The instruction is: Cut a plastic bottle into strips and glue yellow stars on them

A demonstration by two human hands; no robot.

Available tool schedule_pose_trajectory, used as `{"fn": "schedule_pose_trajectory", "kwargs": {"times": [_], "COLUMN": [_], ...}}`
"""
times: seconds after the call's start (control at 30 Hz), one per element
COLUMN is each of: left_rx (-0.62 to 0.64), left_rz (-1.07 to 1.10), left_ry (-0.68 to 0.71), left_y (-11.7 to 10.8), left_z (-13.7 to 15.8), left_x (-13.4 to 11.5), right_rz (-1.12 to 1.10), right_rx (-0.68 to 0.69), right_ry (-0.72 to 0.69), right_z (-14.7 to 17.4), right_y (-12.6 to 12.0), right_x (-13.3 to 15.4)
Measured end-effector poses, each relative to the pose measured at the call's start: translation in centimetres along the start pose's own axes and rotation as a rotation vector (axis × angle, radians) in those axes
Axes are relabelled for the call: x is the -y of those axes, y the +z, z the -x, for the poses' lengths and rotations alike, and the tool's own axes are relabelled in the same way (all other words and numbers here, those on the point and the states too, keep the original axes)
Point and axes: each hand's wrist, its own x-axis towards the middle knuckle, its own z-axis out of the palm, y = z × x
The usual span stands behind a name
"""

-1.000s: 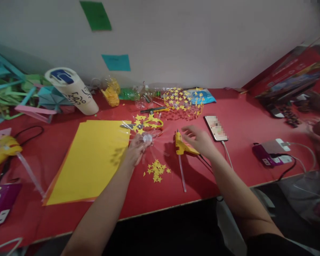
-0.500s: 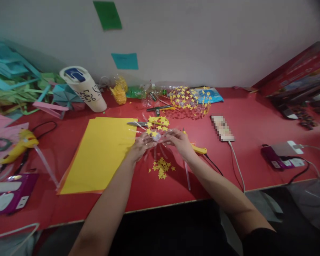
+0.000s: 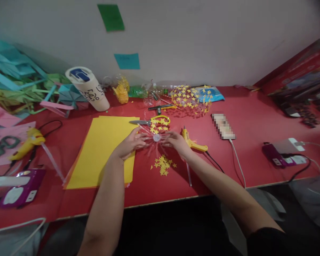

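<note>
A clear plastic piece cut into thin strips (image 3: pixel 156 138) fans out from a round centre, with several yellow stars on its far strips. My left hand (image 3: pixel 132 143) pinches strips on its left side, fingers together. From the right, my right hand (image 3: pixel 177 143) grips strips between thumb and fingers. Just beyond lie scissors (image 3: pixel 140 122) with yellow handles, partly behind the strips. A small heap of loose yellow paper stars (image 3: pixel 163 165) lies on the near side. Close to my right hand rests a yellow glue gun (image 3: pixel 198 146) with a clear glue stick.
Yellow paper sheets (image 3: pixel 96 156) lie at left. A white tumbler (image 3: pixel 94 94), a star-covered clear plastic piece (image 3: pixel 185 97) and a blue packet (image 3: pixel 212 94) stand along the wall. Another glue gun (image 3: pixel 29 142), a phone (image 3: pixel 223 126) and purple power strips (image 3: pixel 273 154) flank the red table (image 3: pixel 229 167).
My left hand has shifted left, towards the outer part of the strips. The plastic piece sits flatter, and its round centre shows more clearly. The camera view has shifted slightly.
</note>
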Motion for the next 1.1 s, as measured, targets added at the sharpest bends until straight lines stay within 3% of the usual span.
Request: {"fn": "schedule_pose_trajectory", "kwargs": {"times": [0.17,0.27,0.33,0.43,0.47,0.57,0.67,0.77,0.9,1.1], "left_rx": [-0.075,-0.123,-0.149,-0.164,-0.171,-0.257,-0.488,-0.669,-0.52,-0.11], "left_rz": [0.008,-0.004,-0.036,-0.117,-0.153,-0.28,-0.453,-0.558,-0.552,-0.63], "left_ry": [0.029,0.055,0.058,0.069,0.076,0.152,0.319,0.414,0.417,0.352], "left_y": [0.1,-0.3,-0.6,-0.7,-0.7,-0.9,-1.3,-1.2,0.0,2.4], "left_z": [-0.2,-0.4,-0.4,-0.1,0.0,0.5,1.3,2.7,4.8,7.0], "left_x": [0.0,0.2,0.3,0.2,0.2,-0.1,-0.6,-0.9,-0.4,2.4], "right_rz": [0.025,0.187,0.43,0.852,0.962,1.2,1.457,1.638,1.738,1.745], "right_rx": [-0.034,-0.103,-0.175,-0.327,-0.315,-0.073,0.212,0.333,0.262,0.268], "right_ry": [-0.019,-0.081,-0.212,-0.541,-0.612,-0.654,-0.629,-0.588,-0.471,-0.449], "right_z": [0.5,1.2,2.3,4.9,5.9,8.4,9.6,9.4,8.4,7.9], "right_y": [-1.1,-2.5,-3.7,-5.1,-5.3,-5.0,-3.4,-1.1,0.9,1.1], "right_x": [0.3,0.7,1.3,2.3,2.5,1.9,0.0,-1.5,-2.0,-2.0]}}
